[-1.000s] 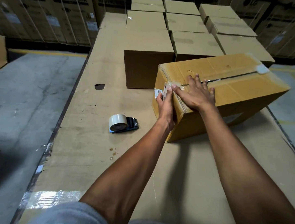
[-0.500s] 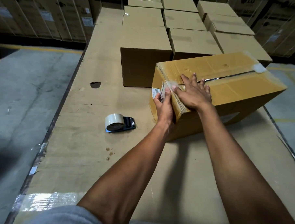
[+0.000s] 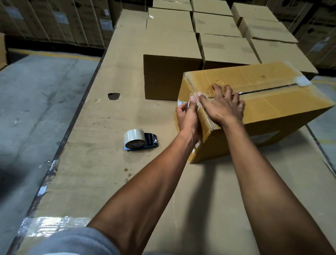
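A yellow-brown cardboard box (image 3: 276, 105) lies on the cardboard-covered table, its top seam running away to the right with clear tape along it. My right hand (image 3: 223, 108) rests flat on the top near the near-left edge, fingers spread over the seam. My left hand (image 3: 187, 114) is against the box's left end face, fingertips pressing the tape strip at the top edge beside a small white label. A tape dispenser (image 3: 139, 140) with a pale roll lies on the table to the left of the box, apart from both hands.
Several closed brown boxes (image 3: 172, 48) stand in rows right behind the taped box. The table's cardboard cover (image 3: 96, 162) has a small hole at the left and a taped left edge; beyond it is concrete floor (image 3: 25, 105). Strapped cartons line the back wall.
Both hands stay in almost the same place on the box's near-left edge, the left fingertips rubbing slightly at the tape. The dispenser has not moved.
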Motion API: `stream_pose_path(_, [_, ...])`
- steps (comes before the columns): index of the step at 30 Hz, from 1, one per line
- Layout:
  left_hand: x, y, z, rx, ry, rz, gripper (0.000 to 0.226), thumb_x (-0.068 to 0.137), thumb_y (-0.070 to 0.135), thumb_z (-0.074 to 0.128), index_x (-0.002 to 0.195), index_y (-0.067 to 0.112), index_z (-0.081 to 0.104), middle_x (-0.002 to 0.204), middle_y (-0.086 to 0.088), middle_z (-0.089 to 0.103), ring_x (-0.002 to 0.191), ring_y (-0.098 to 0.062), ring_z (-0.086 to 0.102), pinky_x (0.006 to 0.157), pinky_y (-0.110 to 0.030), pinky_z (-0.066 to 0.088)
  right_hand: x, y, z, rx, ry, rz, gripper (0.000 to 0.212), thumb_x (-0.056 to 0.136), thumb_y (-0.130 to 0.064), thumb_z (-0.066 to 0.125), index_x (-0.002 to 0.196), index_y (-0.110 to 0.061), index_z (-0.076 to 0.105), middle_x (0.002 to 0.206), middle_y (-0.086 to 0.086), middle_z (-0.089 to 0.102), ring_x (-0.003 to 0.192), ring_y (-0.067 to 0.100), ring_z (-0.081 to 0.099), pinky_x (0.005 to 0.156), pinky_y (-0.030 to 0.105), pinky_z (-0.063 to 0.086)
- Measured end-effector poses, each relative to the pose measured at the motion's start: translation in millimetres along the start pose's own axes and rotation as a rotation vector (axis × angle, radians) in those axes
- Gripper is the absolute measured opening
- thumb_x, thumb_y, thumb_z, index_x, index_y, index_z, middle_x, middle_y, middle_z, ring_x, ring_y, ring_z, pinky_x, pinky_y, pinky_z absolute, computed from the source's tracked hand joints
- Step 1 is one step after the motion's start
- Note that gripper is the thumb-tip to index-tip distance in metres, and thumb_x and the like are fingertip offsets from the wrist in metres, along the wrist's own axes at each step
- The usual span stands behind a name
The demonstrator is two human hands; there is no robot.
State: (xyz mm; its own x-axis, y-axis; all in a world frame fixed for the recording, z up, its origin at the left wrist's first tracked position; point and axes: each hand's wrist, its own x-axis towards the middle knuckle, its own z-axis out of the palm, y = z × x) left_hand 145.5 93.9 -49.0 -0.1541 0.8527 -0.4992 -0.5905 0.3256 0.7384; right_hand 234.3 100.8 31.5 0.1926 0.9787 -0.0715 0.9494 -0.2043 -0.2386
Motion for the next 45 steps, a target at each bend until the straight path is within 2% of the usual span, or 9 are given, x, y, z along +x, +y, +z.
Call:
stream_pose_path(5, [5,-2,-10,0.041,0.067,0.032,0.021,0.108,0.037,0.070,0.125,0.026,0.069,0.127,-0.004,0.075,0.116,-0.023,0.071,0.102,-0.042,0.061,4,1,4,-0.018,0.017,-0.004,0.071,0.101,-0.070,0.028,0.165,-0.041,0.015,0.178,0.007,0.005,0.162,0.042,0.004,0.129,0.063,0.004])
stream_pose_path(8, [0,10,-1,0.041,0.050,0.001,0.047,0.095,0.062,0.077,0.117,0.023,0.065,0.119,-0.003,0.075,0.106,-0.019,0.071,0.085,-0.036,0.058,5,1,4,-0.023,0.037,0.011,0.080,0.095,-0.081,0.022,0.164,-0.040,0.018,0.177,0.006,0.009,0.161,0.041,0.008,0.128,0.062,0.008])
stream_pose_path(12, [4,12,5,0.066,0.081,-0.005,0.054,0.088,0.069,0.079,0.111,0.025,0.060,0.120,-0.007,0.074,0.108,-0.025,0.072,0.098,-0.045,0.061,8,-2,4,-0.017,0.083,0.043,0.085,0.090,-0.086,0.026,0.162,-0.039,0.026,0.173,0.005,0.019,0.156,0.040,0.022,0.125,0.060,0.019])
stream_pose_path(20, [-1,29,-4,0.108,0.100,-0.002,0.006,0.107,0.033,0.071,0.108,0.029,0.068,0.115,-0.001,0.074,0.107,-0.022,0.071,0.104,-0.047,0.062,10,-6,7,0.004,0.112,0.039,0.056,0.104,-0.055,0.035,0.159,-0.045,0.029,0.170,0.008,0.023,0.153,0.042,0.027,0.123,0.061,0.022])
stream_pose_path(23, [-4,34,-19,0.156,0.040,-0.010,0.009,0.107,0.020,0.071,0.112,0.027,0.073,0.111,0.003,0.074,0.111,-0.021,0.069,0.108,-0.046,0.060,8,-3,6,0.041,0.140,0.026,0.052,0.106,-0.047,0.038,0.158,-0.044,0.034,0.169,0.007,0.028,0.153,0.040,0.028,0.123,0.060,0.023])
stream_pose_path(31, [-21,67,-62,0.287,-0.127,0.224,0.027,0.111,0.011,0.063,0.130,0.028,0.073,0.129,0.002,0.073,0.104,-0.005,0.071,0.060,-0.014,0.057,-17,-23,4,0.177,0.362,-0.176,0.035,0.107,-0.036,0.050,0.140,-0.026,0.058,0.145,0.006,0.055,0.134,0.028,0.052,0.104,0.048,0.051])
stream_pose_path(34, [-15,77,-90,0.493,-0.078,0.397,0.029,0.109,0.011,0.066,0.134,0.026,0.073,0.124,0.011,0.070,0.104,0.000,0.066,0.073,-0.013,0.053,-31,-51,17,0.175,0.432,-0.353,0.028,0.105,-0.027,0.054,0.132,-0.023,0.061,0.136,0.006,0.058,0.126,0.024,0.055,0.092,0.041,0.057])
stream_pose_path(37, [-4,84,-126,0.744,0.002,0.575,0.031,0.106,0.014,0.070,0.134,0.026,0.073,0.134,0.005,0.072,0.122,-0.016,0.069,0.097,-0.031,0.057,-43,-74,46,0.094,0.410,-0.510,0.031,0.102,-0.020,0.058,0.132,-0.018,0.063,0.132,0.008,0.060,0.123,0.023,0.058,0.097,0.038,0.057])
stream_pose_path(45, [8,89,-206,1.516,-0.024,0.759,0.046,0.102,0.022,0.071,0.147,0.024,0.062,0.154,-0.003,0.059,0.138,-0.029,0.057,0.111,-0.053,0.048,-54,-84,138,0.057,0.013,-0.486,0.043,0.099,-0.010,0.059,0.142,-0.014,0.055,0.138,0.009,0.055,0.127,0.032,0.055,0.099,0.047,0.053])
